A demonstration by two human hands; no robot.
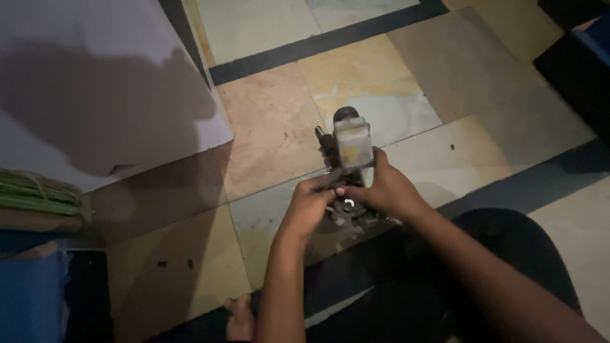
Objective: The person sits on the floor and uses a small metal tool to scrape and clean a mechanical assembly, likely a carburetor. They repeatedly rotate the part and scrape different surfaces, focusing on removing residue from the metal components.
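I hold a dark metal mechanical part (340, 152) with a pale translucent plastic reservoir (352, 143) on top, above the tiled floor. My right hand (384, 190) grips its near end from the right. My left hand (311, 203) pinches at the same end from the left, fingertips by a small shiny ring (349, 204) at the part's near face. The underside of the part is hidden by my hands.
A large white sheet (95, 76) lies on the floor at the upper left. Green bundled stalks (35, 194) and a blue object (28, 295) sit at the left edge. Dark boxes (578, 57) stand at the upper right. My bare foot (240, 317) and dark-clothed knee (508, 254) are below.
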